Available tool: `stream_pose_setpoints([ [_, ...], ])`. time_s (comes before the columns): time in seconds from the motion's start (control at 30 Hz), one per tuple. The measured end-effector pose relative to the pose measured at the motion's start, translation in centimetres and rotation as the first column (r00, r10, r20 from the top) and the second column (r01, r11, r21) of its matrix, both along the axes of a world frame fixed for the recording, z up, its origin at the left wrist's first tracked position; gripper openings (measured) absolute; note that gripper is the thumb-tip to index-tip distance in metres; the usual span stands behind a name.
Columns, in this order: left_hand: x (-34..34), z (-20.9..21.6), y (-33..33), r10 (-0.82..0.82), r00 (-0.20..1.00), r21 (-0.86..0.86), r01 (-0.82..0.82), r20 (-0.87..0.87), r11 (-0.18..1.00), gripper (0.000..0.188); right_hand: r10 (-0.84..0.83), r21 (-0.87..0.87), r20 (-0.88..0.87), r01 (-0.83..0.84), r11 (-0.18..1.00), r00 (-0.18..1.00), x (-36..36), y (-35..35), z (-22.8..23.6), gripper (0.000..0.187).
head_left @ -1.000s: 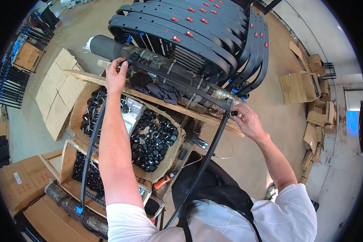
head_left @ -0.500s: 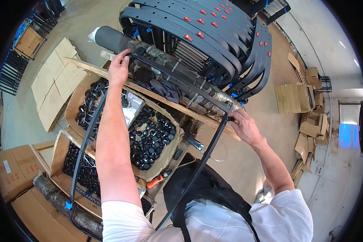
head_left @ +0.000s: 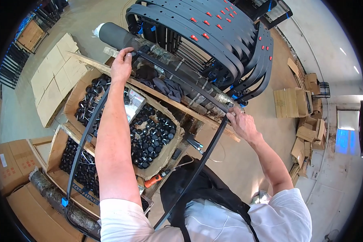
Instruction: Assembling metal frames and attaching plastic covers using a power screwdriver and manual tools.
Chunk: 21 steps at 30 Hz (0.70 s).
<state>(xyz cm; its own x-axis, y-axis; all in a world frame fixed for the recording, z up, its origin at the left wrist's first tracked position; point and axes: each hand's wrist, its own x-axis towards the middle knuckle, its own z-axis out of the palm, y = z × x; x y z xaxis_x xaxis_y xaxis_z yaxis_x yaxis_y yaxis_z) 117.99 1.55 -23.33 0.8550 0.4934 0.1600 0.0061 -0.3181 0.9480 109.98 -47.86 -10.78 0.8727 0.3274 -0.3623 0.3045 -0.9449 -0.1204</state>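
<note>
A black metal frame point(head_left: 185, 82) lies at a slant before me; one bar crosses the padded bench and two side bars run back toward me. My left hand point(head_left: 122, 66) is closed at its far left corner, thumb and fingers pinching a small black foot point(head_left: 133, 53). At the right corner my right hand point(head_left: 243, 123) has its fingers curled in a pinch; what lies between them is mostly covered by the fingers. Black-capped screw feet point(head_left: 151, 137) fill the open cardboard box under my left forearm. A blue clip point(head_left: 65, 201) sits on the left side bar.
Beyond the bench stands a stack of curved black frames point(head_left: 197, 30) with red tags. A second box of black parts point(head_left: 74, 165) is at the left, with an orange-handled tool point(head_left: 152, 181) beside the boxes. Cartons point(head_left: 292, 103) line the right wall. Flattened cardboard point(head_left: 54, 76) lies at far left.
My right fingers have turned and closed in over the corner, covering a black round foot that showed there before. The left hand stays at its corner. The view has shifted slightly.
</note>
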Motion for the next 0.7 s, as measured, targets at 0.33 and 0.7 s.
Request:
stream_pose_setpoints([
  [0.33, -0.1, 0.7, -0.6, 0.010, 0.999, -0.013, -0.010, -0.043, 1.000, 0.033, 0.037, -0.200, -0.084, -0.053, 0.978, 0.996, 0.1, 0.1, 2.2, 0.044],
  [0.7, 0.3, 0.2, -0.6, 0.024, 0.998, -0.004, -0.024, -0.050, 1.000, 0.029, 0.120, -0.277, 0.024, -0.108, 0.955, 0.993, 0.2, -0.3, 0.6, 0.063],
])
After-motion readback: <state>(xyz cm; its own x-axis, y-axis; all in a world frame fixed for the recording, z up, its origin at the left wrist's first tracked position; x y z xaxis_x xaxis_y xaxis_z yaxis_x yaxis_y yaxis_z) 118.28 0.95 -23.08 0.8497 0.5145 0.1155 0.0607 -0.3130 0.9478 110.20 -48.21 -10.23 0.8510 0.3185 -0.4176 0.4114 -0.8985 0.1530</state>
